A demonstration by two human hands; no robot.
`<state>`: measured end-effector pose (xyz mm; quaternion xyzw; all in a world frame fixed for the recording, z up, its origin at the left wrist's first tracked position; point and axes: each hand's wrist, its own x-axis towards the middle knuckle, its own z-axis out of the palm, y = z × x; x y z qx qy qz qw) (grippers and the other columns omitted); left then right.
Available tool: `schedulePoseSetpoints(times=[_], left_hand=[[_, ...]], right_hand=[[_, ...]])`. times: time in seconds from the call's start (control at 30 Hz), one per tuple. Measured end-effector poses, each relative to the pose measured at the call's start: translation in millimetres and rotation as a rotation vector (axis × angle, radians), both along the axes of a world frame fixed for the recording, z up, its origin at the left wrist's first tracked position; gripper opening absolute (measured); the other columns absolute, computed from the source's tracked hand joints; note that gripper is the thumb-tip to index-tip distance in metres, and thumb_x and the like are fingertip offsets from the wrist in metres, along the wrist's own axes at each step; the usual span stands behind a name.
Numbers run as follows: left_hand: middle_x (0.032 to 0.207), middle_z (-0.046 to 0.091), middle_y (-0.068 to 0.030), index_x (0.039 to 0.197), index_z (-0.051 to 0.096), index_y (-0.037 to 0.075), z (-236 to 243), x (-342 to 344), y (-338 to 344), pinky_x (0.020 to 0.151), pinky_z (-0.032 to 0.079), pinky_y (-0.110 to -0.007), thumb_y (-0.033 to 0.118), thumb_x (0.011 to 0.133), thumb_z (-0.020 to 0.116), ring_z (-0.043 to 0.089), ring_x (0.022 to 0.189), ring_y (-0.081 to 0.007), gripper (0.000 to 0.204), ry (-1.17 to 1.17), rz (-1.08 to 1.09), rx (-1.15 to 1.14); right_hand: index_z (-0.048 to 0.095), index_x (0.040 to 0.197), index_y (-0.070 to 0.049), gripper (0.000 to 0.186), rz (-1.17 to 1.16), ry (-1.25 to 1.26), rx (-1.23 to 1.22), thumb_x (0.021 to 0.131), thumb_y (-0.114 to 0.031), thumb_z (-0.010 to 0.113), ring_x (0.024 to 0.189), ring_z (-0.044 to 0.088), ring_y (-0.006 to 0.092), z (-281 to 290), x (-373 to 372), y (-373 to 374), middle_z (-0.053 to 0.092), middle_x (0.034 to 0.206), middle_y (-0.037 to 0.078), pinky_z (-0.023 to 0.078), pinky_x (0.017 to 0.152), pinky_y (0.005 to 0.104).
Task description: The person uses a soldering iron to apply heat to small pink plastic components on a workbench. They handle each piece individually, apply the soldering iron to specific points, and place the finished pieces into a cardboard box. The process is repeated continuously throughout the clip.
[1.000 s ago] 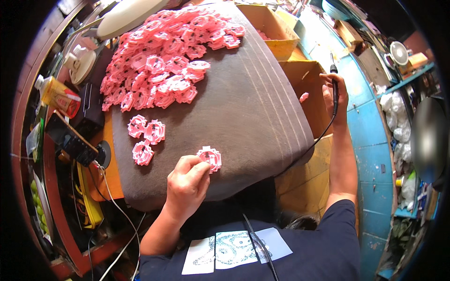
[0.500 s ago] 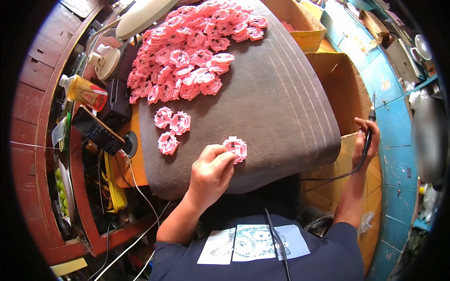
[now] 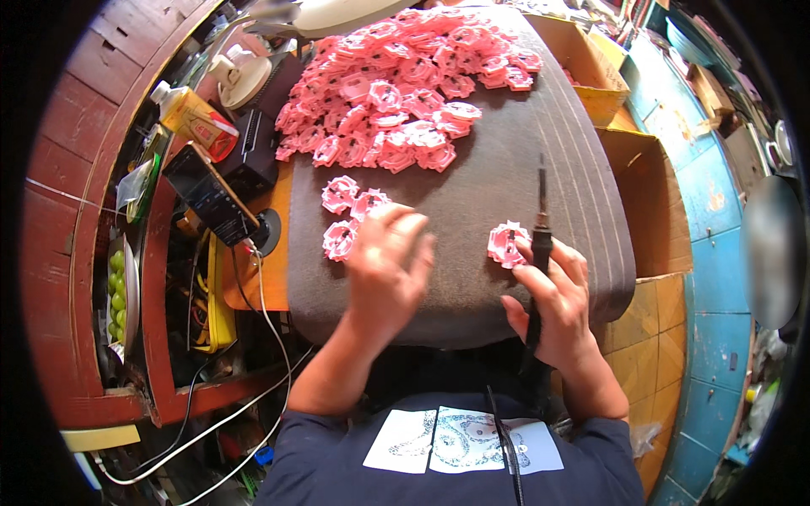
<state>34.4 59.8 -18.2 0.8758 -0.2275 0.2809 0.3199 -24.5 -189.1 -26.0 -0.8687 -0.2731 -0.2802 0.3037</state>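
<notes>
A soldering iron (image 3: 541, 244) with a black handle and thin metal tip rests in my right hand (image 3: 558, 305), its tip pointing away from me. Fingers of that same hand touch a single pink plastic part (image 3: 507, 244) on the table mat. My left hand (image 3: 384, 268) is over the mat with its fingers apart, partly covering a pink part (image 3: 368, 202) in a small group. Beside it lie two more of the group, a far pink part (image 3: 340, 193) and a near pink part (image 3: 339, 240). Whether the left fingertips touch any part I cannot tell.
A large heap of pink parts (image 3: 371, 105) covers the far side of the brown mat (image 3: 456, 304). At left stand a phone (image 3: 211, 194), a bottle (image 3: 196, 120) and a white cable (image 3: 268, 316). Cardboard boxes (image 3: 645, 190) stand at right.
My right hand has come in from the right with the soldering iron to the single pink part, which now lies further right. My left hand has left that part and moved toward the small group.
</notes>
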Motion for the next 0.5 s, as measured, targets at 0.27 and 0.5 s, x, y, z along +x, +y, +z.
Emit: schedulePoseSetpoints(times=[0.27,0.5], left_hand=[[0.132,0.064,-0.0147,0.125,0.069,0.004,4,10,37,0.118,0.029,-0.056,0.027,0.088,0.079,0.054,0.13,-0.0336,0.045,0.097,0.145,0.478],[0.126,0.062,-0.0157,0.132,0.065,0.001,0,-32,-3,0.107,0.039,-0.052,0.011,0.081,0.079,0.056,0.122,-0.0367,0.054,0.172,-0.146,0.292]], right_hand=[[0.065,0.12,-0.008,0.036,-0.088,0.123,-0.224,0.084,-0.008,0.071,0.128,0.061,0.0394,11,46,23,0.071,0.112,0.02,0.039,0.11,0.0516],[0.062,0.127,-0.006,0.043,-0.256,-0.007,-0.082,0.086,-0.008,0.074,0.123,0.06,0.043,-4,37,-14,0.071,0.123,0.02,0.04,0.109,0.0537]])
